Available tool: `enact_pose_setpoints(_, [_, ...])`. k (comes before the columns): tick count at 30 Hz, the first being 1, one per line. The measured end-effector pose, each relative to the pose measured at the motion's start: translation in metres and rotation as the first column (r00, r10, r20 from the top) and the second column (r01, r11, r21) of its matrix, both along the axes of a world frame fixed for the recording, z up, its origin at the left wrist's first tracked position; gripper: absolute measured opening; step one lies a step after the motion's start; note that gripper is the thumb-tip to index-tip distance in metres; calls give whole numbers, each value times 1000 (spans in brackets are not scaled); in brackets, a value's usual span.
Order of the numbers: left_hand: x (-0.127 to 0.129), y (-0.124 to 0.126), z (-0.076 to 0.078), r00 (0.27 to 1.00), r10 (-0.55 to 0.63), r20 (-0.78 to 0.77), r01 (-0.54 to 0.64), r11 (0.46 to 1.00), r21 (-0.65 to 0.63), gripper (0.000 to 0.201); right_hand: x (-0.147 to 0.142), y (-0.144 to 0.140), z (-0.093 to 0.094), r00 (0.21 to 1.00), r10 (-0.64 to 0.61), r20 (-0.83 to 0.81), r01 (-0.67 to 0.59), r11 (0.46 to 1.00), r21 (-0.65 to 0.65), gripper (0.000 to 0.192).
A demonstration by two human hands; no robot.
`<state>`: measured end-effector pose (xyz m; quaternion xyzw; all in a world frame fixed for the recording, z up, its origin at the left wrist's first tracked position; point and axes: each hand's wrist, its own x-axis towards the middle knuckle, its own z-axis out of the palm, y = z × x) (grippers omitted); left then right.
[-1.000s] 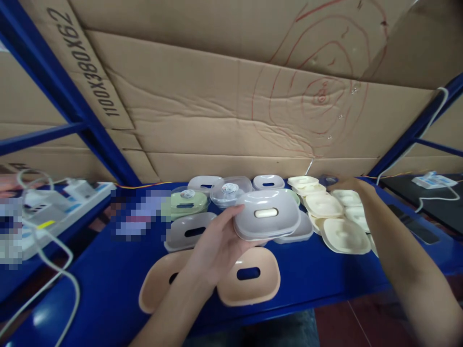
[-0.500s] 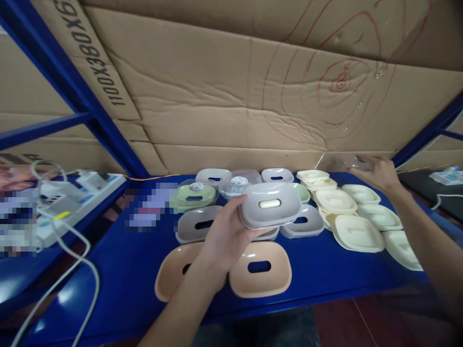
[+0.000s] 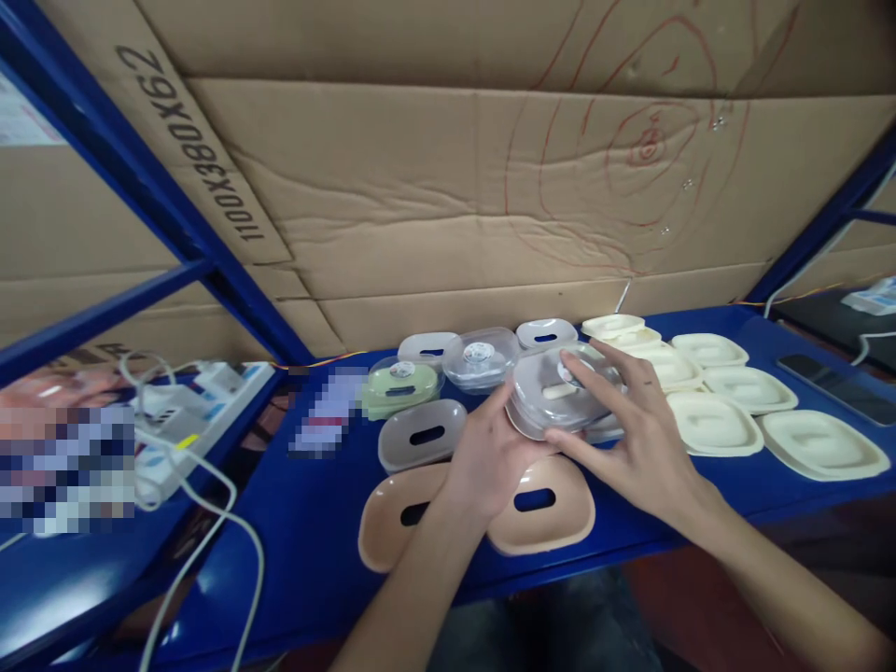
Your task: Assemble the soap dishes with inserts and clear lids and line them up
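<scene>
Nearest us, two peach soap-dish bases (image 3: 536,504) lie untouched on the blue shelf (image 3: 280,523); above them our left hand (image 3: 490,457) grips the grey soap dish (image 3: 560,397) from below while our right hand (image 3: 630,439), fingers spread, presses a clear lid (image 3: 570,373) onto it. Half a second ago that hand was reaching far right, past the cream inserts (image 3: 714,425). Behind, two lidded dishes (image 3: 480,359) look finished; several bases still stand open.
</scene>
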<state>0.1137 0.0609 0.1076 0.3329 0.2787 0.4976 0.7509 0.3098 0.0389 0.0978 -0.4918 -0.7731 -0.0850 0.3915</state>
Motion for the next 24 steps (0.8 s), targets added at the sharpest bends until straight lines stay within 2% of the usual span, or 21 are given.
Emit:
enact_pose_setpoints(3, [0, -8, 0, 998, 3, -70, 2, 997, 79, 60, -2, 2, -9, 999, -29, -30, 30, 998, 52, 84])
enact_pose_setpoints(9, [1, -11, -3, 992, 12, -129, -3, 998, 70, 55, -1, -7, -14, 995, -62, -73, 65, 997, 38, 84])
enact_pose_setpoints(14, [5, -5, -1, 999, -22, -43, 23, 1000, 11, 37, 5, -8, -17, 996, -53, -73, 55, 998, 31, 86])
enact_pose_setpoints(17, [9, -3, -1, 995, -59, 83, 60, 998, -10, 38, 5, -5, -16, 999, -11, -50, 13, 999, 41, 87])
enact_pose_setpoints(21, [12, 0, -6, 998, 49, 47, -49, 999, -3, 47, 3, 0, -12, 1000, 23, -1, -23, 999, 45, 79])
enact_pose_setpoints(24, [9, 3, -9, 994, 110, 24, -110, 994, -25, 50, 7, 7, -4, 996, 76, -52, -77, 997, -5, 68])
